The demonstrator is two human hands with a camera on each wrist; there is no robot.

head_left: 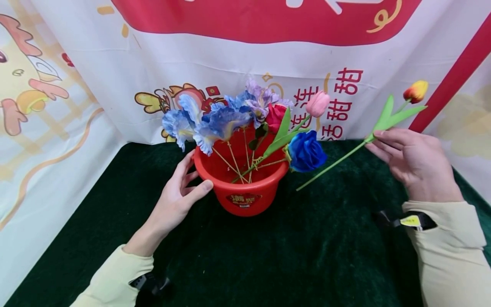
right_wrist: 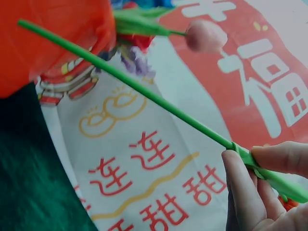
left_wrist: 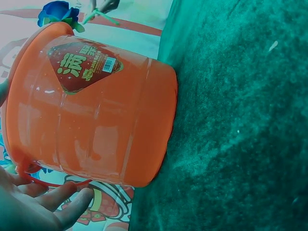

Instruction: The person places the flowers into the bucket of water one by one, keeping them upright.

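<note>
A red plastic bucket [head_left: 245, 200] stands upright on the dark green cloth, a sticker on its front. My left hand [head_left: 184, 192] holds its left side, thumb at the rim and fingers reaching round the side; in the left wrist view the lower fingers lie by the thin bucket handle [left_wrist: 53, 184]. Out to the right, my right hand [head_left: 418, 162] pinches a red-and-yellow artificial tulip [head_left: 416, 91] just below its leaves. The tulip's bare green stem [right_wrist: 130, 86] slants down toward the bucket, its end to the right of the rim.
Inside the bucket lean blue irises [head_left: 215, 123], a purple flower [head_left: 262, 98], a red rose [head_left: 275, 117], a pink tulip [head_left: 317, 103] and a blue rose [head_left: 307, 151] hanging past the right rim. A printed white backdrop [head_left: 230, 55] rises behind the green cloth [head_left: 268, 264].
</note>
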